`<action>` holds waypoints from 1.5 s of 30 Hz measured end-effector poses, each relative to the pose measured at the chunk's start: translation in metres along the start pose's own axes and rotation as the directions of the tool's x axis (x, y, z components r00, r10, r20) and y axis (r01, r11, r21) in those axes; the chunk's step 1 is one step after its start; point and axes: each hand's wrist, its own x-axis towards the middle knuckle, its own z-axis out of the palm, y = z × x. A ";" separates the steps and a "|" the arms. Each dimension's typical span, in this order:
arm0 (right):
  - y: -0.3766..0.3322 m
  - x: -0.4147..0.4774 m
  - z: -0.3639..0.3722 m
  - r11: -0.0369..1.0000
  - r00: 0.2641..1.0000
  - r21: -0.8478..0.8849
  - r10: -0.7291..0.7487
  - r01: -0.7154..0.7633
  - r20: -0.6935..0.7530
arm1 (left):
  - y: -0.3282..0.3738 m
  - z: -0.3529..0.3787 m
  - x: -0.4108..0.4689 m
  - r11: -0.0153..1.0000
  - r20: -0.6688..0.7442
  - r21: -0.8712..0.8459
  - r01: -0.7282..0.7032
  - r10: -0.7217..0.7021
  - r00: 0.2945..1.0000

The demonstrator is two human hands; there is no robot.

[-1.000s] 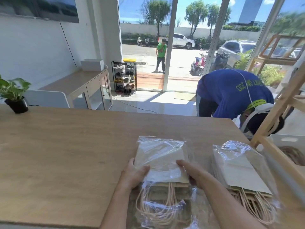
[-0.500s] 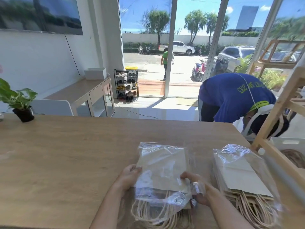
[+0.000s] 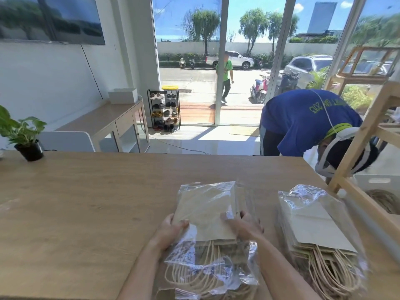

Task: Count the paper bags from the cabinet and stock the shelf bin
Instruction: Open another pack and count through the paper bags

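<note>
With my left hand [image 3: 171,231] and right hand [image 3: 242,226] both gripping the paper bag bundle [image 3: 205,213] on the table [image 3: 86,202], I am peeling its plastic wrap [image 3: 207,271] further back than a moment ago, nearly freeing the bags for counting.

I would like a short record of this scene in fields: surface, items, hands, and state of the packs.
surface: wooden table
held pack: paper bags in clear plastic wrap, rope handles toward the person
second pack: wrapped paper bags, on the table to the right, untouched
left hand: grips the held pack's left edge
right hand: grips its right side
bin: white, on the wooden shelf
</note>
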 end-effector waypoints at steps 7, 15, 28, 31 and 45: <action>-0.002 -0.007 -0.002 0.999 1.000 -0.042 0.012 -0.013 -0.024 | 0.000 -0.001 -0.002 1.000 -0.014 0.016 0.023 -0.023 1.000; -0.001 0.000 0.002 0.836 0.993 0.542 0.022 -0.080 0.113 | 0.009 0.008 -0.002 0.999 -0.034 -0.028 0.022 -0.023 0.999; 0.014 -0.016 0.001 0.701 0.962 0.696 -0.049 -0.158 0.268 | 0.007 0.015 0.006 0.993 0.024 0.105 0.057 -0.060 0.998; 0.010 -0.021 -0.001 0.679 0.975 0.728 -0.089 -0.090 0.203 | 0.016 0.014 -0.002 0.988 -0.001 0.132 0.082 -0.082 0.997; 0.039 -0.043 -0.042 0.644 0.916 0.761 -0.253 -0.081 0.312 | 0.040 0.017 0.047 0.984 0.090 0.068 0.167 -0.173 0.981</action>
